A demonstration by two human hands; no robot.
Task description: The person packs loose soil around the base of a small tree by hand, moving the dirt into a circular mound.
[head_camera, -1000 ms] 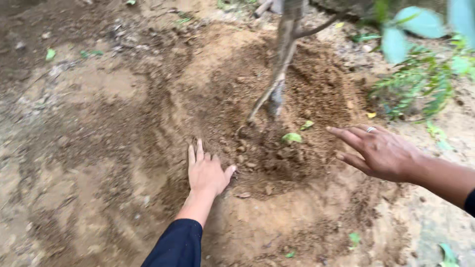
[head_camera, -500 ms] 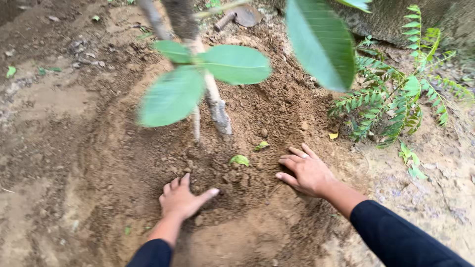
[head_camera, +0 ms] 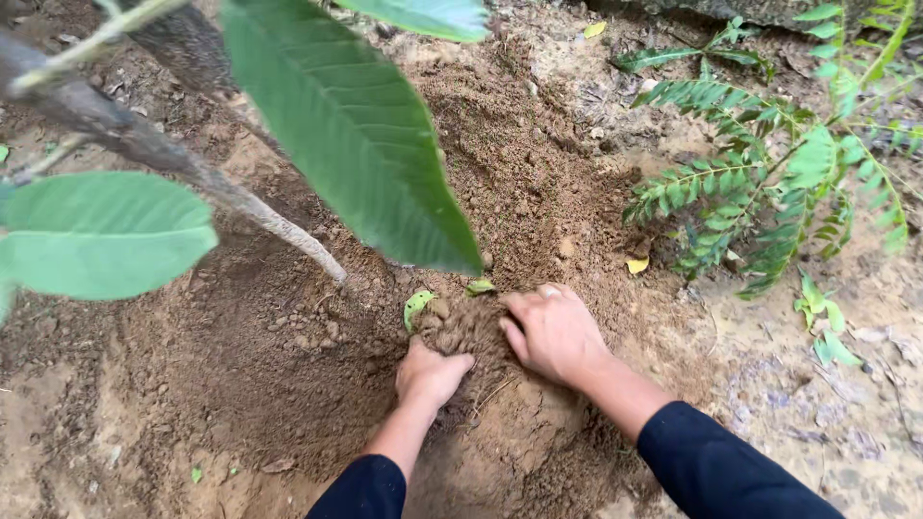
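The left hand (head_camera: 430, 375) and the right hand (head_camera: 553, 332) are cupped together around a heap of loose soil (head_camera: 468, 327), fingers curled and pressed into it from both sides. The heap lies between the palms, on the mound of brown earth (head_camera: 538, 183) just in front of the thin trunk (head_camera: 274, 226) of a young tree. It seems the step in hand is gathering the soil. The next move probably calls for both palms to stay close, so the dry crumbs do not slip through. A fern (head_camera: 769, 183) grows to the right, well apart.
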